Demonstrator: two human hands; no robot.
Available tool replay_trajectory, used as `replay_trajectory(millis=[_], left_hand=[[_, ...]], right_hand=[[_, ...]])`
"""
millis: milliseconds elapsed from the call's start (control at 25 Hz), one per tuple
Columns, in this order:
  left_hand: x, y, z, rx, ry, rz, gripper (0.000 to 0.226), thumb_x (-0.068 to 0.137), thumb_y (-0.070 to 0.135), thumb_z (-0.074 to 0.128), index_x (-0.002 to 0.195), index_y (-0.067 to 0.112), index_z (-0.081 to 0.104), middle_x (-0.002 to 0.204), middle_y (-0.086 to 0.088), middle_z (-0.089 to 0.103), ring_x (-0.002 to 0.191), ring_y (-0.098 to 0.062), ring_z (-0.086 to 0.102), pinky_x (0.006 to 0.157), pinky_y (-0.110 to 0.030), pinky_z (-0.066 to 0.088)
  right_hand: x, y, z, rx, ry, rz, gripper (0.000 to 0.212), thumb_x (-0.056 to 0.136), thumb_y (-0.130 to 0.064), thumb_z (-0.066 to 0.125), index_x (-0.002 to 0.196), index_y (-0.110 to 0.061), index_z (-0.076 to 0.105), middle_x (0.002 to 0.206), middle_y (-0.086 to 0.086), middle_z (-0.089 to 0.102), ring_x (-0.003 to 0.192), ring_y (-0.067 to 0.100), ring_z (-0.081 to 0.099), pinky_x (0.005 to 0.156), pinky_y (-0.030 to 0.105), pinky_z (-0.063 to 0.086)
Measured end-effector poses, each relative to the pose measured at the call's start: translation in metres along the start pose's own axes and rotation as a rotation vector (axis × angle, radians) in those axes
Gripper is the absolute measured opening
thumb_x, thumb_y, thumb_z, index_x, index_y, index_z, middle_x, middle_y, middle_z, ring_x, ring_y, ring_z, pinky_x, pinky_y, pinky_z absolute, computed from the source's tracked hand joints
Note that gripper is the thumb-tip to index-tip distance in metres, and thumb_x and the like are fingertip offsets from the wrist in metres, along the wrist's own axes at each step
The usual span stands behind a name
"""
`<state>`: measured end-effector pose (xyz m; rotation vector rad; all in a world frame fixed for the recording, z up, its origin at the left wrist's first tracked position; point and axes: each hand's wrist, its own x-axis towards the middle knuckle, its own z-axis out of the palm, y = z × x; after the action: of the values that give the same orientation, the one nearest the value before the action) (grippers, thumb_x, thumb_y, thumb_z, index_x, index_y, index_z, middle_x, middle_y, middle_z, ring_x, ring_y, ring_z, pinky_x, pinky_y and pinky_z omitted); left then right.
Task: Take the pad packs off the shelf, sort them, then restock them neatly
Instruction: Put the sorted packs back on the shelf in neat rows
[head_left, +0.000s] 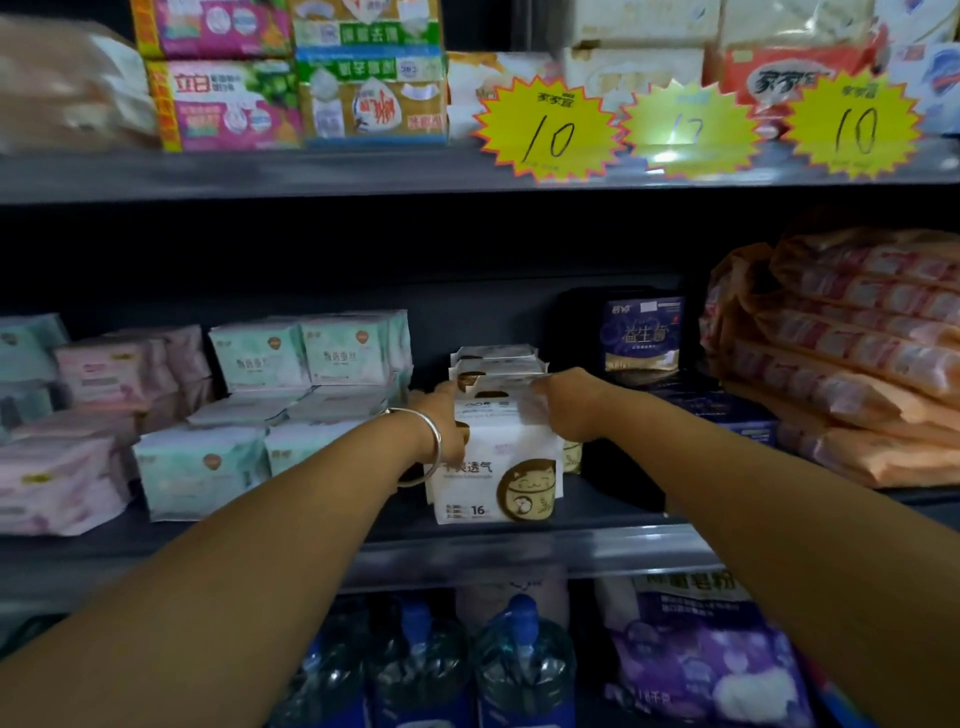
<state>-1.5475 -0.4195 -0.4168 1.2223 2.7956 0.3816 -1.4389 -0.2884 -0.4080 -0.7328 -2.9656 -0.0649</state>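
A row of white pad packs with a gold cat print (498, 478) stands upright in the middle of the dark shelf (597, 540). My left hand (441, 415), with a silver bangle at the wrist, presses against the row's left side. My right hand (566, 402) holds its right side near the top, fingers curled over the edge. Mint-green pad packs (208, 467) are stacked to the left, pink packs (67, 478) further left. Dark blue packs (643, 335) stand behind to the right.
Orange-pink wrapped packs (857, 364) are piled at the shelf's right end. Yellow star price tags (548, 130) hang from the upper shelf, which carries soap and tissue packs. Below the shelf stand water bottles (522, 670) and purple bags (711, 670).
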Motion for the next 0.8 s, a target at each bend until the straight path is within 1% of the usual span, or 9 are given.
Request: replay_trajectory(millis=[120,160,200,320,400,440,560,720,800], left_hand=[[0.006,-0.002,0.002,0.015,-0.099,0.018,0.071,0.074,0.02,0.077,0.133,0.013,0.038,0.128,-0.008,0.053,0.113,-0.024,0.054,0.095,-0.034,0.047],[0.009,-0.002,0.003,0.016,-0.109,0.03,0.069,0.072,0.023,0.078,0.13,0.013,0.041,0.125,-0.007,0.054,0.111,-0.023,0.055,0.095,-0.034,0.048],[0.011,-0.003,0.003,0.008,-0.116,0.043,0.069,0.071,0.025,0.079,0.128,0.013,0.043,0.124,-0.006,0.055,0.11,-0.023,0.055,0.095,-0.035,0.048],[0.021,-0.004,0.001,-0.065,-0.16,0.07,0.074,0.066,0.028,0.083,0.128,0.016,0.044,0.121,-0.003,0.056,0.109,-0.022,0.055,0.097,-0.036,0.047],[0.027,-0.005,0.001,-0.134,-0.203,0.074,0.081,0.061,0.027,0.086,0.129,0.016,0.044,0.119,-0.002,0.058,0.11,-0.022,0.056,0.099,-0.038,0.046],[0.029,-0.006,0.0,-0.156,-0.222,0.072,0.085,0.06,0.027,0.087,0.131,0.015,0.043,0.119,-0.001,0.059,0.11,-0.022,0.056,0.1,-0.039,0.046],[0.033,-0.009,-0.002,-0.153,-0.272,0.069,0.09,0.06,0.027,0.087,0.134,0.012,0.038,0.119,-0.003,0.06,0.111,-0.023,0.056,0.101,-0.039,0.045],[0.035,-0.009,-0.006,-0.17,-0.32,0.091,0.069,0.065,0.023,0.084,0.124,0.014,0.048,0.117,-0.003,0.062,0.11,-0.022,0.057,0.102,-0.038,0.044],[0.037,-0.01,-0.006,-0.17,-0.336,0.095,0.072,0.06,0.027,0.087,0.121,0.013,0.05,0.116,-0.002,0.063,0.109,-0.022,0.059,0.101,-0.039,0.045]], right_hand=[[0.019,0.003,0.0,-0.085,-0.004,0.078,0.038,0.093,-0.013,0.041,0.129,-0.005,0.05,0.132,0.015,0.049,0.121,0.036,0.046,0.101,0.042,0.04],[0.022,0.003,0.0,-0.093,-0.013,0.098,0.038,0.094,-0.016,0.041,0.13,-0.006,0.05,0.133,0.013,0.048,0.123,0.035,0.044,0.103,0.043,0.039],[0.025,0.002,0.001,-0.088,-0.03,0.103,0.037,0.096,-0.017,0.039,0.129,-0.006,0.05,0.133,0.012,0.049,0.123,0.033,0.045,0.102,0.04,0.039],[0.032,-0.001,0.002,-0.02,-0.028,0.105,0.034,0.095,-0.013,0.037,0.123,-0.003,0.054,0.127,0.013,0.053,0.11,0.027,0.054,0.088,0.029,0.043],[0.037,-0.004,0.002,0.003,-0.012,0.1,0.032,0.092,-0.01,0.04,0.118,-0.003,0.057,0.123,0.015,0.055,0.095,0.025,0.055,0.077,0.028,0.043],[0.039,-0.007,0.002,0.014,0.008,0.081,0.031,0.092,-0.01,0.041,0.117,-0.003,0.058,0.121,0.015,0.057,0.094,0.026,0.055,0.075,0.028,0.042],[0.041,-0.016,0.004,0.025,0.033,0.043,0.031,0.095,-0.01,0.04,0.12,-0.005,0.058,0.119,0.014,0.057,0.103,0.027,0.057,0.075,0.027,0.043],[0.039,-0.019,0.007,-0.004,0.047,0.043,0.036,0.097,-0.014,0.039,0.129,-0.011,0.054,0.126,0.013,0.051,0.11,0.027,0.054,0.081,0.029,0.045],[0.037,-0.021,0.007,-0.006,0.049,0.042,0.034,0.097,-0.014,0.04,0.128,-0.011,0.055,0.126,0.013,0.051,0.109,0.027,0.054,0.079,0.028,0.045]])
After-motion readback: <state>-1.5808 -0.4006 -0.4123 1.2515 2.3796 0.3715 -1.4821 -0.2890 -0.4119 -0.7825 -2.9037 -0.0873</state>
